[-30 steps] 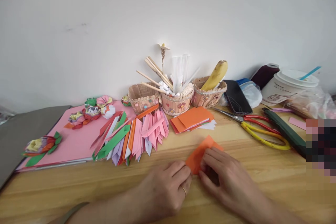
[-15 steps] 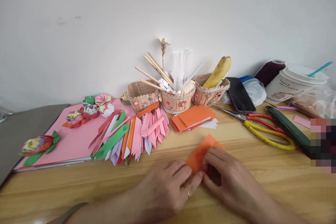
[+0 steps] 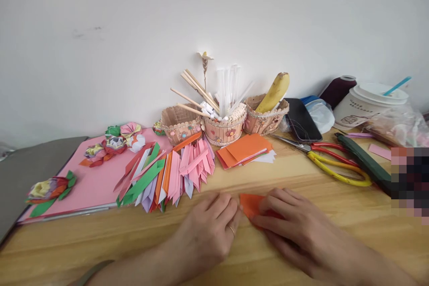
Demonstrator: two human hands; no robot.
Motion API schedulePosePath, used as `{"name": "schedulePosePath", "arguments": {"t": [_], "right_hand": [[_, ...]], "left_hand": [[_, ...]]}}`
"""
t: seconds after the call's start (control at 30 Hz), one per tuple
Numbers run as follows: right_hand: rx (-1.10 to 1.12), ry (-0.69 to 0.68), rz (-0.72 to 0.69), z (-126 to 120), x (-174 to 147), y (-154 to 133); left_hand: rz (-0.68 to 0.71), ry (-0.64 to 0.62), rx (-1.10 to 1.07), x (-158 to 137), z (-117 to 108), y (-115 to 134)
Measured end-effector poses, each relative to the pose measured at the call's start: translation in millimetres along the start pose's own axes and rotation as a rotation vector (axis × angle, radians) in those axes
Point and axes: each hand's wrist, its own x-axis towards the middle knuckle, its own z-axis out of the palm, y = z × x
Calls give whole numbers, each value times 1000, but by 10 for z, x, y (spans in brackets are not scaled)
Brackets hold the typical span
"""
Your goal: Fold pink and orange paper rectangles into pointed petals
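A small piece of orange paper [image 3: 250,205] lies partly folded on the wooden table in front of me. My right hand [image 3: 295,223] covers its right part, with bent fingers gripping and pressing the sheet, so much of it is hidden. Beside its left edge is my left hand [image 3: 216,225], wearing a ring, with fingers curled and closed. Its fingertips are right by the paper's edge; whether they pinch any of it is hidden. Behind the hands sits a stack of mostly orange paper pieces [image 3: 244,149]. Left of that is a heap of folded paper strips [image 3: 167,170].
Scissors [image 3: 335,161] and a dark green long tool [image 3: 363,161] lie to the right. Decorated baskets [image 3: 224,129] line the wall, one with a banana [image 3: 275,91]. Folded paper flowers [image 3: 115,140] rest on a pink sheet [image 3: 90,187]. A lidded cup [image 3: 365,103] and phone [image 3: 303,120] are behind.
The orange paper has been turned or folded and shows smaller. My right hand has shifted right and spread over it; my left hand has drawn slightly left. The view has turned slightly right.
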Motion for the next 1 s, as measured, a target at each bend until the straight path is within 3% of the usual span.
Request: {"name": "schedulePosePath", "arguments": {"t": [0.23,0.43,0.7,0.8,1.0], "right_hand": [[98,17,38,44,28,-66],[24,339,299,176,0,71],[59,291,439,178,99,55],[39,311,411,192,91,59],[-117,301,180,255,38,81]], "left_hand": [[-52,89,-42,43,5,1],[41,98,-41,4,-8,5],[71,55,-50,23,-1,-45],[58,68,-71,31,6,-67],[51,61,-59,20,31,-91]]}}
